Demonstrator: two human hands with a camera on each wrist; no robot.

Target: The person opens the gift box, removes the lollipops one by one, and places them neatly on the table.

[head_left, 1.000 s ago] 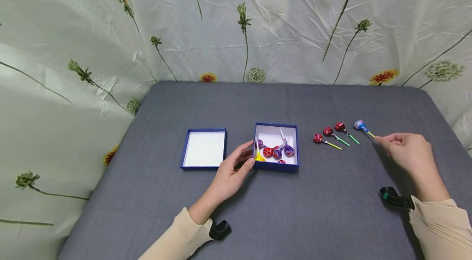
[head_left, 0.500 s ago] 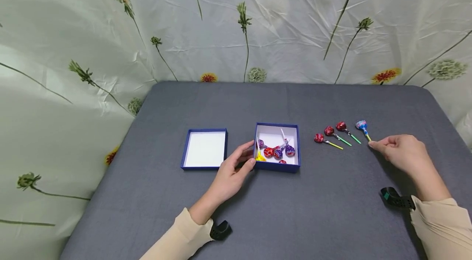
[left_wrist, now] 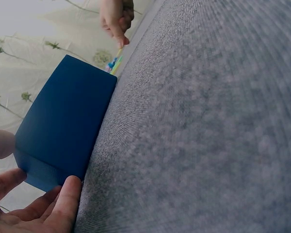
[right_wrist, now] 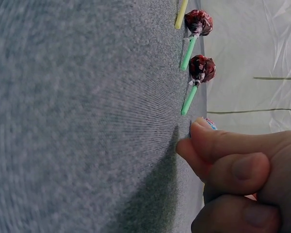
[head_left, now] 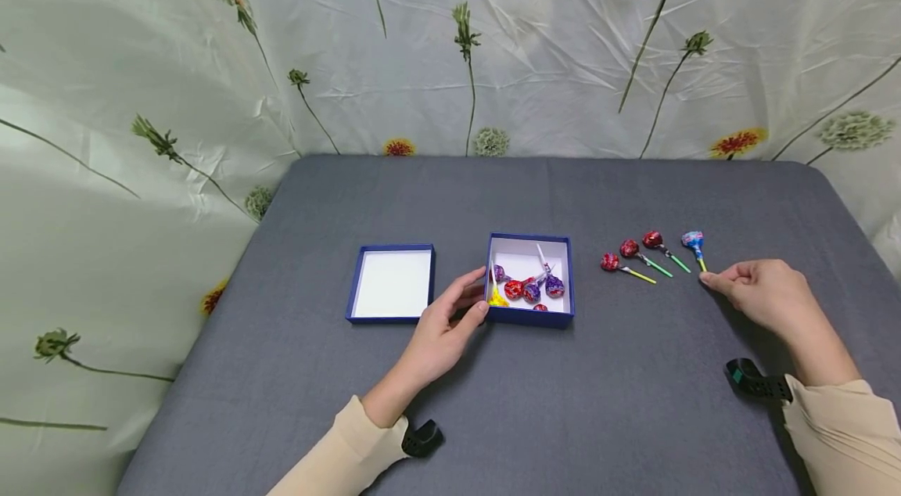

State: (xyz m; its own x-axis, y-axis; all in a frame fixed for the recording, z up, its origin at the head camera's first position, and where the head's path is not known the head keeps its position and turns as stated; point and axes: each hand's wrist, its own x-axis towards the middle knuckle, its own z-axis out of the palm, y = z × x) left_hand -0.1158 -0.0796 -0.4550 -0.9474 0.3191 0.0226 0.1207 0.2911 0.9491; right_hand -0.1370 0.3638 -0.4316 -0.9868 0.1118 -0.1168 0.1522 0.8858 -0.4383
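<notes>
In the head view my left hand rests its fingers and thumb against the left side and near corner of a blue box with a white inside. The left wrist view shows its fingertips at the end wall of the blue box. Red, purple and yellow-wrapped lollipops lie inside. Over on the right, my right hand pinches the yellow stick of a blue-wrapped lollipop between thumb and index finger. Its head points away from me. The right wrist view mostly hides this lollipop behind the fingers.
Three red-wrapped lollipops, the nearest to the box on a yellow stick, lie in a slanting row left of the blue one. A square blue-rimmed lid, white side up, lies left of the box. A flower-print curtain hangs behind the grey table.
My right hand has moved slightly left, turning the blue lollipop's stick from a slant to nearly straight toward me. The left hand and the box stay in place.
</notes>
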